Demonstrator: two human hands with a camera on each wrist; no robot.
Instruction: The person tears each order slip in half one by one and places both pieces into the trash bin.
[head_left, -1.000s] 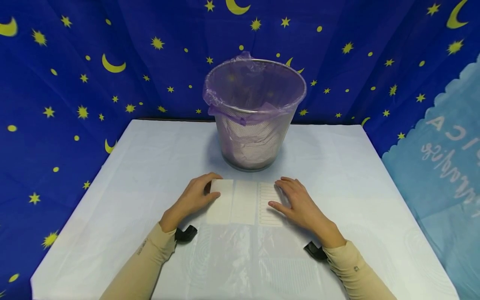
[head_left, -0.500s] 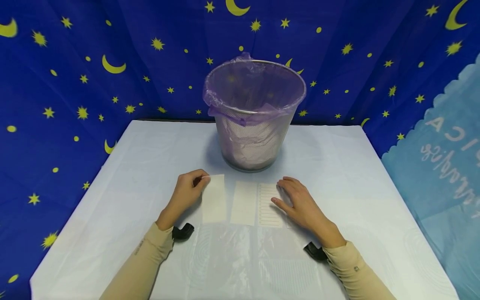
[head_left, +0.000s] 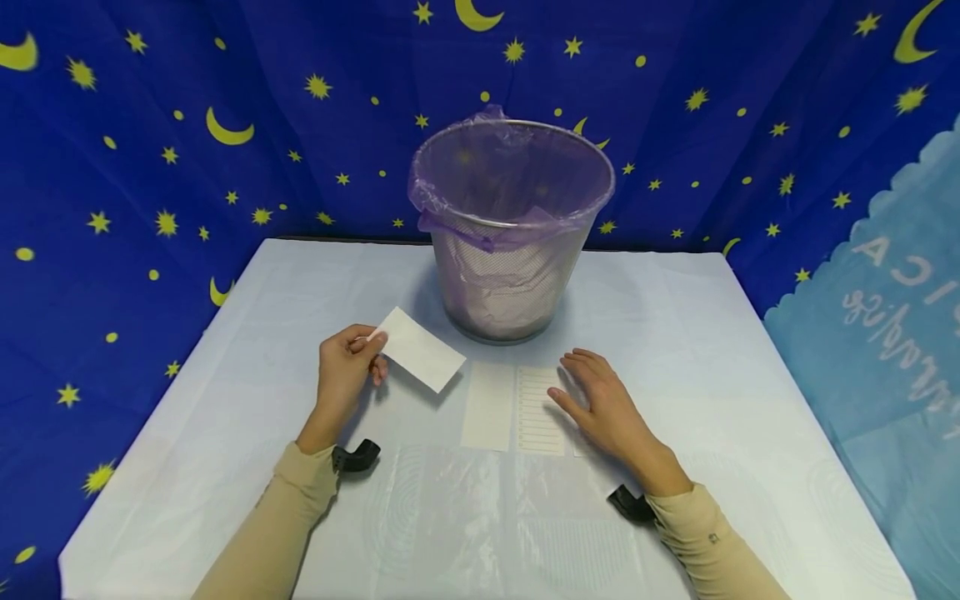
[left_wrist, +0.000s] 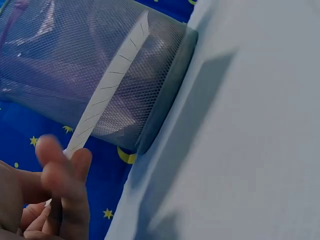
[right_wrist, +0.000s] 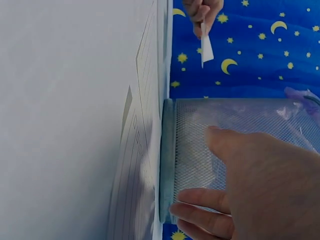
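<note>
Starry blue backdrop (head_left: 315, 150), white table (head_left: 660, 333) | one bin (head_left: 510, 283) | one paper (head_left: 422, 350) raised above table, front-left of bin, one end pinched by left hand (head_left: 345, 371) | at least two sheets (head_left: 487, 408) lying flat, one ruled | right hand (head_left: 603, 408) near them, fingers spread | pale-blue cloth (head_left: 825, 333) lettered white, "A" readable

A mesh bin (head_left: 517, 287) lined with a purple bag (head_left: 480, 200) stands upright on the white table (head_left: 667, 325) — behind it hangs a blue curtain (head_left: 277, 108) with yellow moons and stars — white lettering marks a light-blue area (head_left: 862, 342) at right.
</note>
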